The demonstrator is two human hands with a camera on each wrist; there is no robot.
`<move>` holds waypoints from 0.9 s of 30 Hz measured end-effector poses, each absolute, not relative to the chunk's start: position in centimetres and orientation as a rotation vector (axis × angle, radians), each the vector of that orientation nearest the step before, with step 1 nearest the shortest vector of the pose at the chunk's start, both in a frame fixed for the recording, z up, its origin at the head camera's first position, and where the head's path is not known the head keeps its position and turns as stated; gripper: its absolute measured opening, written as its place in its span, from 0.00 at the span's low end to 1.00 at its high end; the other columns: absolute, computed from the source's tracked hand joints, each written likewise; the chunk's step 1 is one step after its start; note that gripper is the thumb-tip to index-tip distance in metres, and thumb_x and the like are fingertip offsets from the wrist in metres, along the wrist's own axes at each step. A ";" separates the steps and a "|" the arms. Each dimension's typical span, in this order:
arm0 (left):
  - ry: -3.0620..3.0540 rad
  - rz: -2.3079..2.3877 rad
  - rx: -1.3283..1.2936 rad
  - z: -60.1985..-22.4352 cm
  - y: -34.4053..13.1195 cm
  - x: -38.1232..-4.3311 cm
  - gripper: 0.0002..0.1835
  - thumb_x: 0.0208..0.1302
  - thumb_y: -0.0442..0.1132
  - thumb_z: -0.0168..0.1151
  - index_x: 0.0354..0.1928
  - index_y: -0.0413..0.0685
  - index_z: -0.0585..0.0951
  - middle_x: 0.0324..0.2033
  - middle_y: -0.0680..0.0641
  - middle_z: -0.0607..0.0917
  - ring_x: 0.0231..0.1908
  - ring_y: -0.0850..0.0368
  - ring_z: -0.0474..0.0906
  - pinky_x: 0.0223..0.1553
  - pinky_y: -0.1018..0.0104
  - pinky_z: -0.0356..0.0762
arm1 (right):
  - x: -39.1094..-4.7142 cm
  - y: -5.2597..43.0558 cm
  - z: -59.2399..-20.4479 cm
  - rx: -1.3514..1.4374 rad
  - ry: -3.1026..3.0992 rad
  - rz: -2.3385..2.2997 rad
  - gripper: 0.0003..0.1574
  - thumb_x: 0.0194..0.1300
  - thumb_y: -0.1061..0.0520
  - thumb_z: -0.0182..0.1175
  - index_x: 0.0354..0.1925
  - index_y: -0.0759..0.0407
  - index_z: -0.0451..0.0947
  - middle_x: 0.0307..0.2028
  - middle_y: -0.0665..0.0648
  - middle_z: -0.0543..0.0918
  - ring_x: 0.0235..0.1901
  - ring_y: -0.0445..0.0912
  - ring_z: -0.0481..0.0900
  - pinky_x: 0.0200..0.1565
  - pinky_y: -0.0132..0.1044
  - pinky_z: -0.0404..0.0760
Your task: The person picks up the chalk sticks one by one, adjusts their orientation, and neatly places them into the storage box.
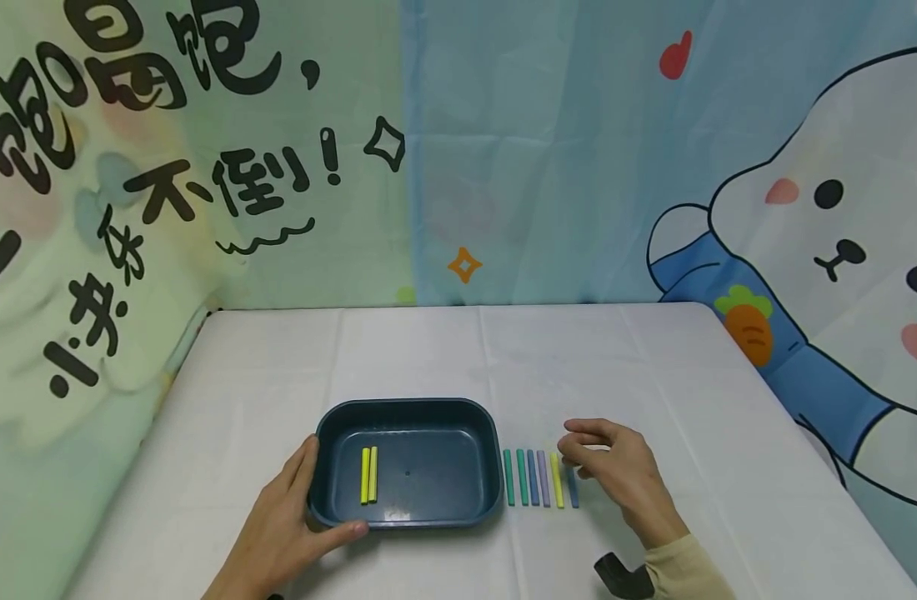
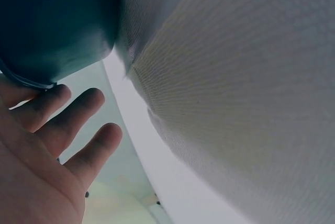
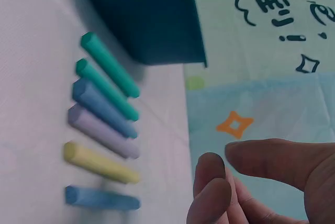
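Observation:
In the head view a dark blue plastic tray (image 1: 402, 402) sits on the white-covered table. Two yellow chalk-like sticks (image 1: 373, 475) lie side by side inside it. My left hand (image 1: 282, 521) rests against the tray's left front corner, thumb along the front wall and fingers at the left side. Right of the tray runs a row of similar sticks: two green (image 1: 522, 477), a blue, a purple (image 1: 543, 479), a yellow (image 1: 557, 481) and another blue stick (image 3: 102, 198). Over the row's right end hovers my right hand (image 1: 616, 471), fingers loosely bent, a gap between thumb and index finger, holding nothing.
A black strap-like piece (image 1: 623, 577) shows by the right sleeve. White cloth (image 1: 413, 354) covers the table, its back edge against a printed curtain (image 1: 533, 150). Another curtain with black lettering (image 1: 46, 450) hangs along the left side.

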State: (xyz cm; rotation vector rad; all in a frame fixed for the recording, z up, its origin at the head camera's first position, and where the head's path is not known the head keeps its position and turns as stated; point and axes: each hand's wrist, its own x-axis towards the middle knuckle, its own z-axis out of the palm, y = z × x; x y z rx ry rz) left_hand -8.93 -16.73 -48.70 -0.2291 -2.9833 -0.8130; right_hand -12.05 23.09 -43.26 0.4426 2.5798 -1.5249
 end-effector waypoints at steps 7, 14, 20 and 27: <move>-3.002 -0.815 -0.226 -48.4 -16.7 -9.1 0.71 0.44 0.79 0.68 0.78 0.36 0.54 0.75 0.34 0.60 0.70 0.34 0.63 0.65 0.39 0.69 | -12.0 24.0 -44.6 0.444 2.637 -1.417 0.30 0.63 0.54 0.66 0.59 0.68 0.78 0.45 0.61 0.85 0.36 0.46 0.83 0.37 0.39 0.84; -3.017 -0.820 -0.212 -48.6 -16.7 -9.1 0.71 0.44 0.80 0.67 0.79 0.37 0.54 0.76 0.35 0.60 0.71 0.34 0.63 0.65 0.39 0.68 | -11.8 24.9 -45.8 0.408 2.725 -1.191 0.28 0.63 0.52 0.67 0.57 0.68 0.80 0.42 0.58 0.86 0.31 0.43 0.82 0.32 0.37 0.81; -3.016 -0.819 -0.207 -48.7 -16.8 -9.1 0.71 0.44 0.80 0.67 0.79 0.38 0.53 0.76 0.36 0.59 0.70 0.34 0.63 0.65 0.38 0.68 | -11.9 25.0 -46.2 0.390 2.770 -1.062 0.27 0.62 0.50 0.68 0.54 0.66 0.82 0.39 0.55 0.86 0.35 0.46 0.81 0.35 0.39 0.77; -3.017 -0.814 -0.206 -48.7 -16.7 -9.1 0.72 0.44 0.80 0.67 0.79 0.36 0.54 0.76 0.35 0.59 0.70 0.34 0.63 0.65 0.38 0.68 | -11.9 25.0 -46.5 0.403 2.770 -1.023 0.27 0.59 0.50 0.68 0.51 0.66 0.83 0.36 0.52 0.85 0.36 0.47 0.79 0.37 0.41 0.77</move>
